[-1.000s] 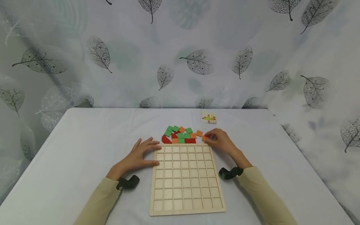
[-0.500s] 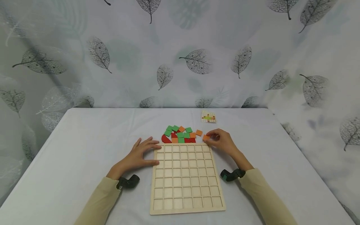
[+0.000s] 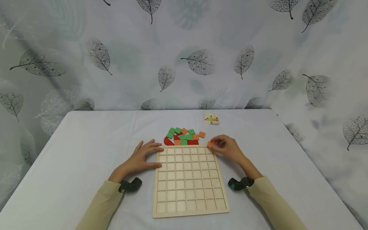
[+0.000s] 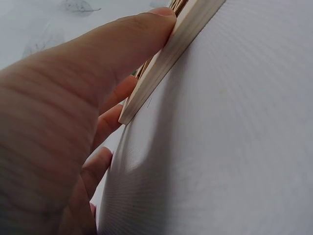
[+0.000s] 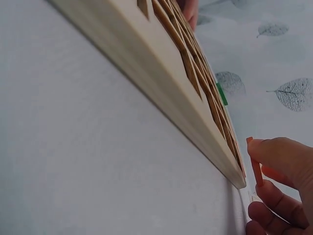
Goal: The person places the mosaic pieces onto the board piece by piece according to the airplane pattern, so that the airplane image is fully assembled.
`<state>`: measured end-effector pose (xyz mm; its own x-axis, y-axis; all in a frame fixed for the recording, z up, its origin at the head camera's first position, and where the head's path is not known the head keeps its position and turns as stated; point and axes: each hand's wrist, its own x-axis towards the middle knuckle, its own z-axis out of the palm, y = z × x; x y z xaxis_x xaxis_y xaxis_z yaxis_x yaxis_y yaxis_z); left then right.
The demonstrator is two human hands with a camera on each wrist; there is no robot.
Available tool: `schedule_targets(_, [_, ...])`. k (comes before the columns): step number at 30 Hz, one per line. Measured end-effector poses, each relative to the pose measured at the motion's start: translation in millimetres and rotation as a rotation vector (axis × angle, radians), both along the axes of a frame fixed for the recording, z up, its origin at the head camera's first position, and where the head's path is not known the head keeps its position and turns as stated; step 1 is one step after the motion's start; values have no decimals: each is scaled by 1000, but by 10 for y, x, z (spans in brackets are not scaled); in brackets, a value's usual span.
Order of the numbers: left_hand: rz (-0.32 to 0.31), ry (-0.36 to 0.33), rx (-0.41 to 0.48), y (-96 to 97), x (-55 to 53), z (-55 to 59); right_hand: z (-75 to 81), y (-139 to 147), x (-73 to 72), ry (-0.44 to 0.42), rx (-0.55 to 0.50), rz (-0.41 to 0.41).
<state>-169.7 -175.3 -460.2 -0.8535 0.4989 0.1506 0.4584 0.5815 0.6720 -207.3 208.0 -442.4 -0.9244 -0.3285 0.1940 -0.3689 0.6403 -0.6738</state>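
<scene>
A wooden grid board (image 3: 189, 182) with rows of square recesses lies on the white table. My left hand (image 3: 142, 157) rests on its upper left edge, fingers spread, the thumb (image 4: 146, 29) touching the rim in the left wrist view. Between the thumb and fingers of my right hand (image 3: 228, 147) is a small orange square tile (image 3: 210, 144), pinched at the board's far right corner. In the right wrist view that orange tile (image 5: 256, 166) is seen edge-on, just beyond the board's corner.
Behind the board lies a cluster of green square tiles (image 3: 182, 137), orange tiles (image 3: 195, 137) and red pieces (image 3: 168, 141), some with curved edges. A loose orange tile (image 3: 202, 134) sits to their right. Farther back is a patterned card (image 3: 211, 118).
My right hand has brought the orange tile slightly nearer, to the board's far right corner. My left hand stays on the board's edge.
</scene>
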Motion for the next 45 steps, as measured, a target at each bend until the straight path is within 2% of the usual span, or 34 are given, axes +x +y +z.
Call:
schedule_targets(6, [-1, -2, -3, -3, -3, 9, -12, 28, 74, 8, -9, 15])
schedule_targets(15, [-1, -12, -3, -7, 6, 20, -42, 82, 185, 95, -27, 85])
schedule_targets(41, [9, -23, -4, -4, 2, 43, -12, 165, 432, 130, -56, 210])
schedule_targets(45, [6, -21, 6, -6, 5, 30, 46, 148, 494, 135, -55, 223])
